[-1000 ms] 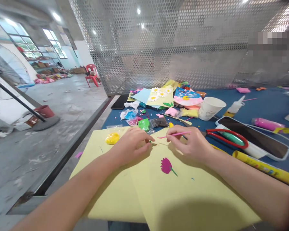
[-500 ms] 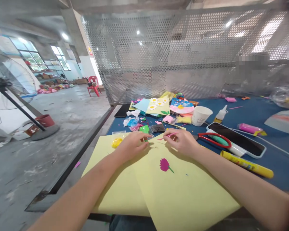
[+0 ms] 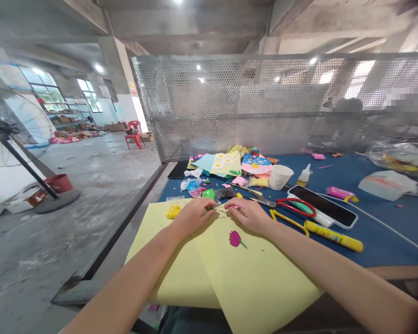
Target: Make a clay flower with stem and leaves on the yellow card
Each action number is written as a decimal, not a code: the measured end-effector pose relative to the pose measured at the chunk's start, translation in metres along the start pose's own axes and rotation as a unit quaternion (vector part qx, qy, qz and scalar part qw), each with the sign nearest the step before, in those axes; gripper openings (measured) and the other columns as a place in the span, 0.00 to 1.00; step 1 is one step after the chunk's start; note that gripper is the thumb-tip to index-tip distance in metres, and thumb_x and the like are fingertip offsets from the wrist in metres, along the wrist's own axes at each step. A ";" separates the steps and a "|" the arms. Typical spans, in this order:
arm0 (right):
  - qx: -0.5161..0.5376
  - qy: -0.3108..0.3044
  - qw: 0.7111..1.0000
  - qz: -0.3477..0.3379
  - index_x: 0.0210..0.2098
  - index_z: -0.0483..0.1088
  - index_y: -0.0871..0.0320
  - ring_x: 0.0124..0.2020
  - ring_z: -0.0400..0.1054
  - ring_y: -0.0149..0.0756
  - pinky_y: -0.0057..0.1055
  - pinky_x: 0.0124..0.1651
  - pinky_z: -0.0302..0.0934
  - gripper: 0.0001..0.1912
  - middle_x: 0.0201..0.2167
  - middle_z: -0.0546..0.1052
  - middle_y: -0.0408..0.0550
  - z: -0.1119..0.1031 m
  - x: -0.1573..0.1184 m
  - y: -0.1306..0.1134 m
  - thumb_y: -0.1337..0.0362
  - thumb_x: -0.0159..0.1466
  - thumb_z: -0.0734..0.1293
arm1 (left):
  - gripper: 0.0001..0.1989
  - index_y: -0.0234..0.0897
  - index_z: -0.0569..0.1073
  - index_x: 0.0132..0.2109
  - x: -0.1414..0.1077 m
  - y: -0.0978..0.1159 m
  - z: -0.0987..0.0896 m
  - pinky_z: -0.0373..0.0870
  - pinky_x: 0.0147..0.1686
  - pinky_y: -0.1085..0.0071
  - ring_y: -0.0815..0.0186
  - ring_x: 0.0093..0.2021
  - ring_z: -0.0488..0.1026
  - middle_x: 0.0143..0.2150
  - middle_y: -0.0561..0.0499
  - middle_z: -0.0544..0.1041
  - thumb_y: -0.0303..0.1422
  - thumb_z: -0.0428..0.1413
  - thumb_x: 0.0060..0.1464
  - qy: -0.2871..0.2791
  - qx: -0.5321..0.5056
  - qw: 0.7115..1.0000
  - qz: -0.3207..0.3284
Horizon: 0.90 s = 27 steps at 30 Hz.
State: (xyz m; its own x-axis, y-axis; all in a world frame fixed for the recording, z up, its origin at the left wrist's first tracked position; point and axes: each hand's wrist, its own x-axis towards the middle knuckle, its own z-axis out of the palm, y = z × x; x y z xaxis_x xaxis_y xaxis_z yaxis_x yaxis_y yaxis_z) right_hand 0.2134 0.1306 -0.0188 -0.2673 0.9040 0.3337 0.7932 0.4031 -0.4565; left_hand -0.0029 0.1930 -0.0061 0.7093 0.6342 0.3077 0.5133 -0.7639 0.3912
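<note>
Over yellow foam sheet (image 3: 254,278), left grip (image 3: 194,215) pinches green scrap (image 3: 209,208), right grip (image 3: 248,215) pinches pink stick (image 3: 232,207).

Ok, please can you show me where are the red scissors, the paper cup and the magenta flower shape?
red-handled scissors (image 3: 291,202), head view, on the red handle loop
white paper cup (image 3: 279,178), head view, on its side wall
magenta flower shape (image 3: 234,238), head view, on the petals

My left hand (image 3: 193,217) pinches a tiny green scrap (image 3: 211,208) just beside my right hand (image 3: 249,215), both over a yellow foam sheet (image 3: 261,283). A magenta flower (image 3: 235,238) sits below my right hand, red-handled scissors (image 3: 294,207) to its right.
</note>
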 end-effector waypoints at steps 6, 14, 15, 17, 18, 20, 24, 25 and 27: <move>-0.044 0.016 0.998 -0.052 0.48 0.73 0.54 0.50 0.71 0.39 0.34 0.50 0.64 0.18 0.48 0.78 0.50 0.003 0.000 0.000 0.64 0.69 0.54 | 0.10 0.40 0.77 0.41 0.002 -0.003 0.001 0.68 0.42 0.65 0.58 0.41 0.76 0.39 0.48 0.81 0.37 0.52 0.60 -0.003 0.022 1.000 -0.004; -0.067 0.068 0.995 -0.010 0.46 0.72 0.57 0.49 0.72 0.40 0.34 0.48 0.64 0.18 0.47 0.78 0.52 0.003 -0.002 0.001 0.63 0.70 0.53 | 0.09 0.39 0.78 0.41 0.003 -0.002 0.002 0.69 0.43 0.67 0.59 0.41 0.76 0.38 0.49 0.81 0.38 0.58 0.56 0.002 -0.014 1.000 0.005; -0.066 0.074 0.995 -0.005 0.46 0.72 0.57 0.49 0.72 0.39 0.34 0.49 0.63 0.18 0.48 0.78 0.51 0.004 -0.002 0.002 0.63 0.70 0.53 | 0.09 0.40 0.79 0.42 0.003 -0.001 0.003 0.68 0.45 0.67 0.59 0.43 0.75 0.40 0.49 0.81 0.37 0.58 0.56 0.000 -0.019 1.000 0.011; -0.064 0.088 0.994 0.007 0.46 0.73 0.56 0.49 0.72 0.39 0.33 0.47 0.64 0.17 0.47 0.78 0.51 0.006 -0.001 0.005 0.64 0.69 0.54 | 0.09 0.41 0.79 0.42 0.003 0.001 0.005 0.68 0.45 0.67 0.60 0.43 0.76 0.40 0.50 0.82 0.36 0.57 0.57 -0.007 -0.026 0.999 0.022; -0.064 0.094 0.993 0.010 0.46 0.73 0.56 0.49 0.72 0.39 0.33 0.47 0.64 0.17 0.47 0.78 0.51 0.008 0.000 0.007 0.64 0.69 0.54 | 0.09 0.41 0.80 0.41 0.004 0.002 0.006 0.69 0.44 0.68 0.60 0.42 0.76 0.39 0.51 0.82 0.36 0.57 0.57 -0.011 -0.032 0.999 0.026; -0.063 0.104 0.992 0.015 0.45 0.73 0.56 0.48 0.72 0.39 0.32 0.45 0.64 0.17 0.47 0.79 0.50 0.010 0.000 0.010 0.63 0.69 0.54 | 0.09 0.41 0.80 0.39 0.005 0.002 0.007 0.69 0.42 0.70 0.62 0.40 0.77 0.38 0.52 0.83 0.36 0.56 0.57 -0.021 -0.047 0.998 0.034; -0.064 0.115 0.991 0.017 0.45 0.73 0.56 0.46 0.73 0.40 0.32 0.43 0.64 0.17 0.46 0.79 0.50 0.011 0.001 0.013 0.62 0.69 0.55 | 0.10 0.41 0.81 0.40 0.007 -0.001 0.011 0.70 0.41 0.73 0.64 0.39 0.78 0.39 0.53 0.83 0.35 0.54 0.59 -0.032 -0.070 0.995 0.062; -0.065 0.116 0.991 0.016 0.45 0.73 0.56 0.46 0.73 0.40 0.32 0.43 0.64 0.16 0.46 0.79 0.50 0.011 0.001 0.014 0.62 0.69 0.55 | 0.10 0.41 0.81 0.41 0.008 -0.002 0.012 0.70 0.41 0.73 0.64 0.39 0.78 0.40 0.53 0.83 0.34 0.54 0.59 -0.033 -0.070 0.994 0.071; -0.065 0.116 0.991 0.016 0.45 0.73 0.56 0.45 0.73 0.39 0.31 0.43 0.63 0.16 0.46 0.79 0.49 0.011 0.001 0.014 0.62 0.69 0.55 | 0.12 0.41 0.80 0.43 0.008 -0.004 0.014 0.70 0.40 0.73 0.64 0.39 0.78 0.41 0.52 0.83 0.30 0.52 0.60 -0.035 -0.065 0.993 0.090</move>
State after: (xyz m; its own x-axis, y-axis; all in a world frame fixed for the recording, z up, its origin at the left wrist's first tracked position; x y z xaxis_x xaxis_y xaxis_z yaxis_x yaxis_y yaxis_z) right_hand 0.2183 0.1390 -0.0338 -0.1204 0.8525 0.5086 0.8672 0.3397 -0.3641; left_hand 0.0080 0.1994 -0.0170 0.8183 0.4754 0.3230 0.3112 -0.8390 0.4463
